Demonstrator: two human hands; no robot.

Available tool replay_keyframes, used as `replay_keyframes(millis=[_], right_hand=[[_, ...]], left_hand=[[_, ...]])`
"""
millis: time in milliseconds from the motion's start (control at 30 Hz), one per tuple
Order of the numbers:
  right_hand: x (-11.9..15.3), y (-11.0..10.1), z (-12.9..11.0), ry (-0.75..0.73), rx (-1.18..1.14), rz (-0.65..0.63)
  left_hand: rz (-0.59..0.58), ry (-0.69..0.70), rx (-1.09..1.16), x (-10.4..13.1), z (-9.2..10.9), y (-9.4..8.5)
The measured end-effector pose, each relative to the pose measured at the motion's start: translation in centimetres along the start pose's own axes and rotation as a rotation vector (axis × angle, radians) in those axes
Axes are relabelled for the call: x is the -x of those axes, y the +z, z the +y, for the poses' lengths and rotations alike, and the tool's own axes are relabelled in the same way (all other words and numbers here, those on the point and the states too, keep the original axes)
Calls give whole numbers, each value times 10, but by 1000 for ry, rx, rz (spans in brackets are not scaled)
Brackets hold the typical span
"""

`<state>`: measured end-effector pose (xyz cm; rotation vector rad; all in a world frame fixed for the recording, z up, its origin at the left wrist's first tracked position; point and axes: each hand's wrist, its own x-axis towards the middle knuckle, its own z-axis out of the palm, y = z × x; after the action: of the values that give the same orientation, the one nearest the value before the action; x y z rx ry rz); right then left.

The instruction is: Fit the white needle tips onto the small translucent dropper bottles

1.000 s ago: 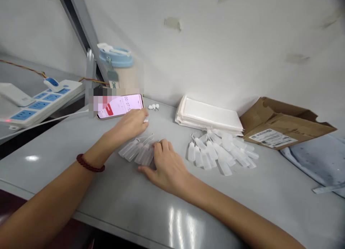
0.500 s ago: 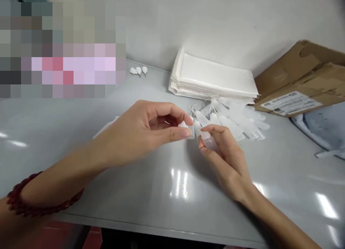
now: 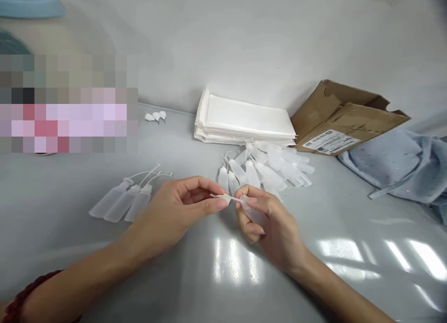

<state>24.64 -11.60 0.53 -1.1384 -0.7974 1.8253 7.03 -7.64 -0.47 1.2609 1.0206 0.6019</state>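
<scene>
My left hand [image 3: 188, 206] pinches a small white cap [image 3: 226, 199] between thumb and fingertips. A thin white tip joins or meets it from the right, where my right hand [image 3: 268, 216] is closed around a translucent plastic bottle [image 3: 256, 215]. Both hands are nearly touching above the grey table. Just behind them lies a pile of similar translucent bottles [image 3: 275, 167]. Beyond my left forearm, three bottles with curved thin tubes [image 3: 120, 202] rest side by side. Three small white caps with dark pins [image 3: 156, 116] sit near the table's back edge.
A stack of white padded envelopes [image 3: 247, 120] stands against the wall. To its right are an open cardboard box [image 3: 345, 122] and a bluish cloth [image 3: 401, 160]. The grey table [image 3: 139, 285] reflects ceiling lights. A blurred-out area covers the upper left.
The view has shifted, showing more of the table at left. My hands have come closer together; the cap now lies sideways and a thin white tip shows between them.
</scene>
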Motion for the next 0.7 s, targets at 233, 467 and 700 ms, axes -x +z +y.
replay_keyframes(millis=[233,467,700], right_hand=[[0,3,6,94,-54,-133],[1,3,7,255,-49,-135],[1,1,9,282,-29,-210]], left_hand=[[-44,107,12,5,8,1],[-117,186,-123,6,12,-1],[-116,203,-97,7,11,1]])
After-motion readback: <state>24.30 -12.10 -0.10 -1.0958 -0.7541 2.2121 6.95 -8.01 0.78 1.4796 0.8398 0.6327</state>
